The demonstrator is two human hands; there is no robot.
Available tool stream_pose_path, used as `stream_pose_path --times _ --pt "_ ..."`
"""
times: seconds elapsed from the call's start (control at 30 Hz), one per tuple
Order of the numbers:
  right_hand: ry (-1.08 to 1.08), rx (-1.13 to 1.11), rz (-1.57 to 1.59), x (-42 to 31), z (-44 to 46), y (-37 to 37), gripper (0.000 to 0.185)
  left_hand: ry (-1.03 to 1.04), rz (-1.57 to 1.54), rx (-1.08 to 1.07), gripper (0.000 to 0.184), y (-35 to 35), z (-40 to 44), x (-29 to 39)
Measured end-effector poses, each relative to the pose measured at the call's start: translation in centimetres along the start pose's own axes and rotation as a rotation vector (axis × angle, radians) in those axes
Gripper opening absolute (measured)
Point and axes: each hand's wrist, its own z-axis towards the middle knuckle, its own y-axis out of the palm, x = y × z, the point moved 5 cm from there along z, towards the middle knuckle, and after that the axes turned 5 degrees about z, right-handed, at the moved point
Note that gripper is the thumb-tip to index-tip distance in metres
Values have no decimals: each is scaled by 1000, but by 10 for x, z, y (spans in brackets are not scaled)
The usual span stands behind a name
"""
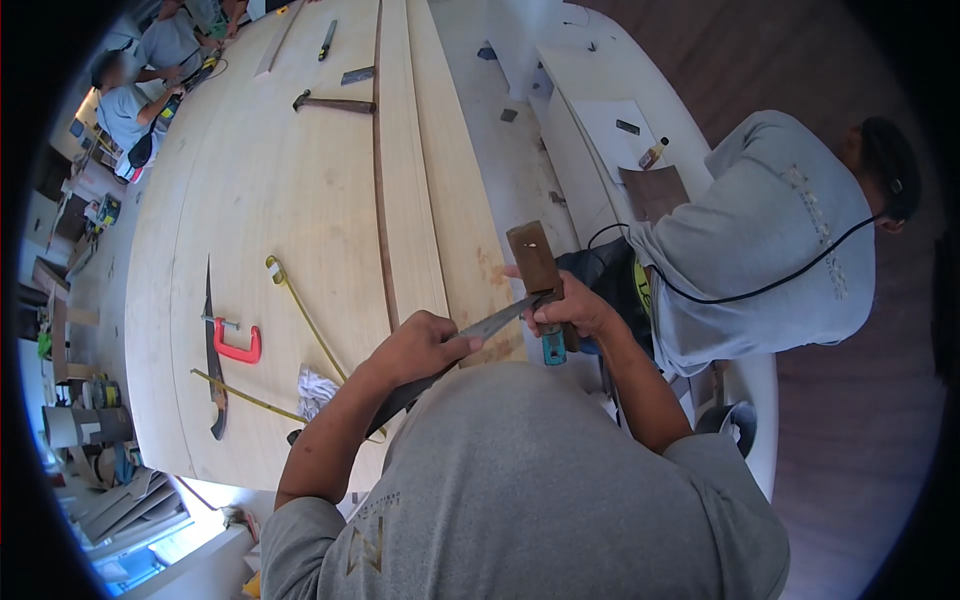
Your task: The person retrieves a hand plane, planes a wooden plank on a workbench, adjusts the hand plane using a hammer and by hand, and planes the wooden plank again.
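My left hand is closed round a long dark blade, its narrow end reaching toward my other hand. In my right hand is a brown wooden block, held upright, and the blade's tip meets it at my fingers. Below that hand a teal piece shows; what it belongs to is unclear. To the left on the wooden panel lie a yellow measuring tape, a white crumpled cloth, a red clamp and a handsaw.
Farther up the panel are a hammer, a dark metal plate and a cutter knife. A person sits close on my right beside a white counter. Other people stand at the far left.
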Motion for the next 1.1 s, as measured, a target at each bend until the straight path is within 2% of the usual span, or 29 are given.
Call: stream_pose_path --times 0.13,0.23,0.33,0.4,0.47,0.6,0.77,0.93,1.0,1.03,1.1 --pt "-6 -87 108 5 9 -4 76 -43 -103 -43 45 -2 2 -3" --pt "-273 229 104 10 23 -17 80 -50 -206 -78 42 -4 2 -9" --pt "-369 369 287 -2 23 -27 92 2 -227 -89 40 -2 -1 -14" --pt "-388 325 182 -2 23 -30 98 -11 -169 -37 39 -4 -1 -13" --pt "-401 304 59 -3 17 -30 99 -6 -97 55 48 -5 -1 -4" --pt "-378 268 228 -2 18 -20 105 6 55 210 53 -7 -3 16" --pt "-342 247 305 -6 20 -23 109 14 165 233 52 -6 4 25" --pt "-330 294 1 -6 17 -30 107 -17 158 185 54 -5 5 24" --pt "-329 310 -86 -9 15 -25 80 -16 124 150 60 0 9 19" --pt "-341 325 -92 -9 14 -20 53 -14 113 146 60 1 10 17" --pt "-340 341 -129 -7 12 -17 28 -13 89 142 61 3 11 14"
